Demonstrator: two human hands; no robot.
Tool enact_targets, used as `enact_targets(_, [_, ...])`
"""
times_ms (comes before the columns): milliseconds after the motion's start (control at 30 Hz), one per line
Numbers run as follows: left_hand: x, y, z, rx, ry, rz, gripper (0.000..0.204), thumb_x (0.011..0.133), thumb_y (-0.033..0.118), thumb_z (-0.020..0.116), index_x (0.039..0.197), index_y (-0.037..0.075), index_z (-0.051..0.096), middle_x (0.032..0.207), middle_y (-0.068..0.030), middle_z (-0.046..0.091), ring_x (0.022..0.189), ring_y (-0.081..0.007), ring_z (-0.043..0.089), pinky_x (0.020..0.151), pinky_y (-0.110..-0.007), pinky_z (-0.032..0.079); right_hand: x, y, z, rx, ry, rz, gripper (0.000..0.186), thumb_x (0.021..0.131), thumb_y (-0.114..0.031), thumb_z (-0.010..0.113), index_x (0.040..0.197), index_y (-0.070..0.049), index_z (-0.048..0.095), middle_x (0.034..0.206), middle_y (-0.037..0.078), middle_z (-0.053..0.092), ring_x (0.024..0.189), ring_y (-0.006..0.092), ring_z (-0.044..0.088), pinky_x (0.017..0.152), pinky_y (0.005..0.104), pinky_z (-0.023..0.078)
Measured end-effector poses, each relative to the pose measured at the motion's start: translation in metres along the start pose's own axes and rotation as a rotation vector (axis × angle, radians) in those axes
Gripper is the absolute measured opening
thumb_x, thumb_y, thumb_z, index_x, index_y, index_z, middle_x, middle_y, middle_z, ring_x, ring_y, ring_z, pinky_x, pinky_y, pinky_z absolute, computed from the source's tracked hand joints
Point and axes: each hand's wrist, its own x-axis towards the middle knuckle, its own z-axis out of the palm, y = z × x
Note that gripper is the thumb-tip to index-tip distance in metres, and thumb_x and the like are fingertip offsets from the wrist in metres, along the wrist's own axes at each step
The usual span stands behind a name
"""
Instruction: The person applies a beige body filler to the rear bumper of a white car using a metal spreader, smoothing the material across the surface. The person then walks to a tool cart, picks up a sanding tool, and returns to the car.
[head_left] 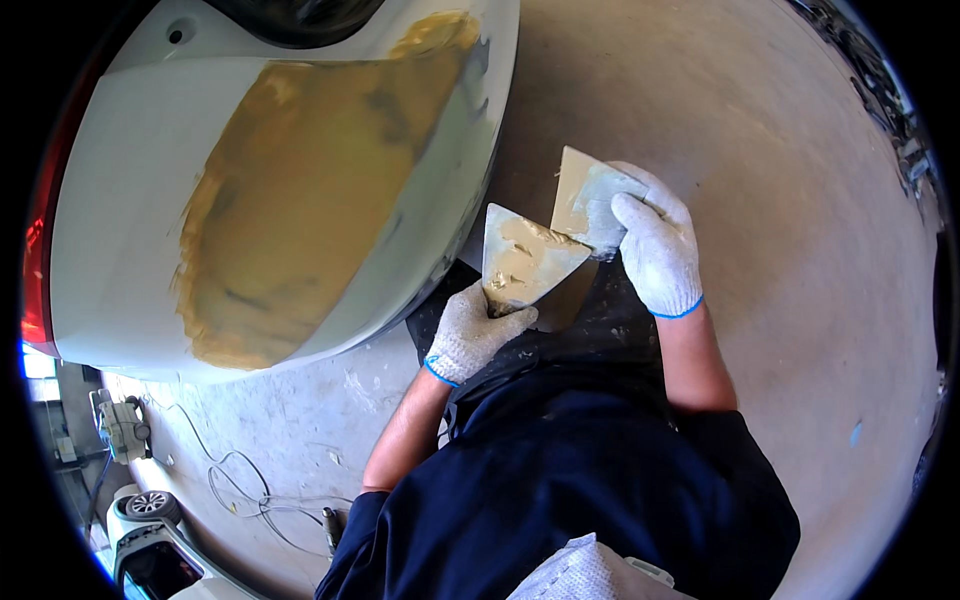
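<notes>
My left hand [472, 330], in a white knit glove with a blue cuff, is closed on a putty spreader [530, 258]. Its flat blade widens upward and carries tan body filler [518, 240]. In the same kind of glove, my right hand [658, 240] grips a second spreader [590, 200], smeared with tan and pale filler. The two blades meet or overlap at a corner, just in front of my body. To the left stands a white car panel [120, 210] with a broad patch of yellow-brown filler [300, 210] across it.
A red tail light [38, 270] edges the panel at far left. Hoses or cables [262, 495] coil on the concrete floor [800, 300] at lower left, near a wheeled machine [124, 428] and another car [160, 560]. Dark parts [885, 90] line the right rim.
</notes>
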Motion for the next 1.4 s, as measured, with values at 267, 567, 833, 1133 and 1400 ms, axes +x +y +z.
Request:
enact_targets(267, [-0.004,0.004,0.009,-0.236,-0.177,0.01,0.042,0.084,0.022,0.082,0.113,-0.002,0.065,0.078,-0.0016,0.065,0.047,-0.0088,0.052,0.04,-0.025,0.042,0.006,-0.006,-0.046,-0.453,-0.212,0.052,0.026,0.096,-0.007,0.058,0.119,0.003,0.066,0.112,0.007,0.069,0.106,0.015,0.063,0.097,0.0303,0.049])
enact_targets(567, [-0.004,-0.005,0.018,-0.294,-0.419,-0.25,0.035,0.084,0.029,0.08,0.094,0.001,0.061,0.062,-0.0039,0.055,0.033,-0.0115,0.047,0.028,-0.027,0.037,-0.008,0.022,-0.073,-0.353,-0.143,0.335,0.023,0.094,-0.008,0.063,0.116,0.0,0.065,0.104,0.002,0.067,0.097,0.0092,0.059,0.089,0.0264,0.048])
enact_targets(833, [-0.006,-0.016,0.013,-0.346,-0.412,-0.262,0.039,0.083,0.032,0.08,0.099,0.002,0.062,0.061,-0.0034,0.054,0.032,-0.011,0.046,0.027,-0.027,0.035,-0.002,0.034,-0.066,-0.117,-0.134,0.384,0.026,0.093,-0.008,0.061,0.117,0.002,0.064,0.109,0.005,0.069,0.104,0.0129,0.063,0.097,0.0296,0.048])
enact_targets(1133, [0.0,-0.011,0.011,-0.328,-0.399,-0.252,0.037,0.082,0.028,0.081,0.1,0.002,0.062,0.063,-0.0027,0.057,0.04,-0.01,0.051,0.033,-0.024,0.039,0.0,0.04,-0.043,-0.144,0.008,0.569,0.034,0.102,-0.022,0.056,0.125,0.002,0.064,0.115,0.006,0.068,0.105,0.0119,0.063,0.091,0.027,0.05])
enact_targets(1400, [0.009,-0.018,0.013,-0.538,-0.25,-0.224,0.047,0.081,0.026,0.083,0.115,0.002,0.061,0.081,0.0008,0.063,0.057,-0.0058,0.055,0.051,-0.021,0.046,-0.011,0.056,-0.075,-0.454,-0.285,0.435,0.046,0.097,-0.023,0.065,0.136,0.001,0.059,0.114,0.007,0.069,0.104,0.0114,0.062,0.092,0.0268,0.05])
